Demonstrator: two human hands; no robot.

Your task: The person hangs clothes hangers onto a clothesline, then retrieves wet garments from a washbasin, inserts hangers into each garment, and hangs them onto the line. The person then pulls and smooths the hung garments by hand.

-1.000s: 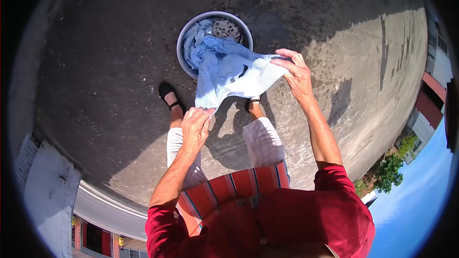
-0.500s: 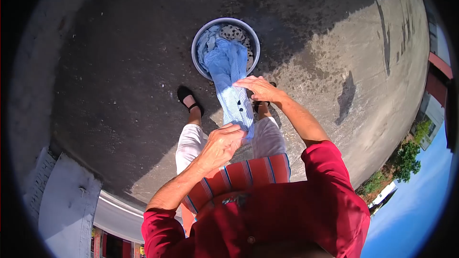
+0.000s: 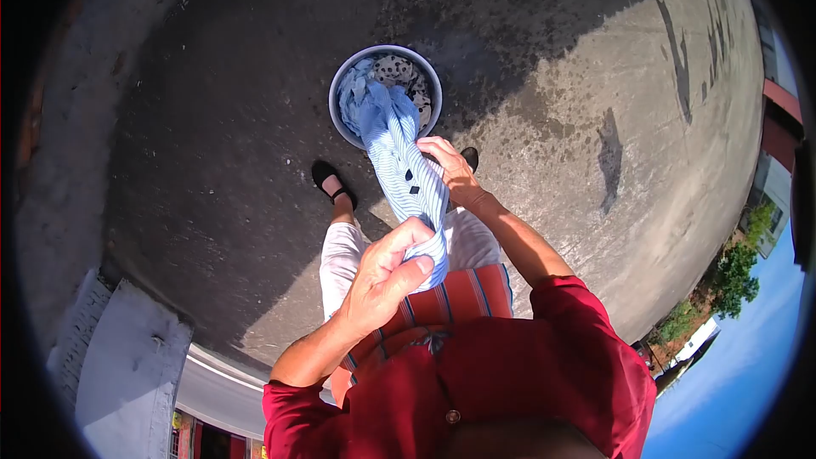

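A blue-and-white striped garment [image 3: 404,166] stretches from the basin [image 3: 332,106] up towards my waist, with two small dark patches on its surface. My left hand [image 3: 387,276] is closed round its near end, the thumb pressing on the fold. At the garment's right edge is my right hand [image 3: 455,172], fingers along the cloth and thumb hidden from sight. The far end of the garment still lies in the round, pale-rimmed basin. Beside it in there sits a white cloth with black spots [image 3: 395,70].
The basin stands on a paved ground [image 3: 221,136], just beyond my feet in black shoes [image 3: 325,177]. Damp specks mark the paving right of it. A striped orange apron [image 3: 467,289] covers my lap. A pale panel [image 3: 132,365] is at lower left.
My left hand has raised the garment's near end closer to my body, so more of it is drawn out. My right hand has shifted slightly along its right edge.
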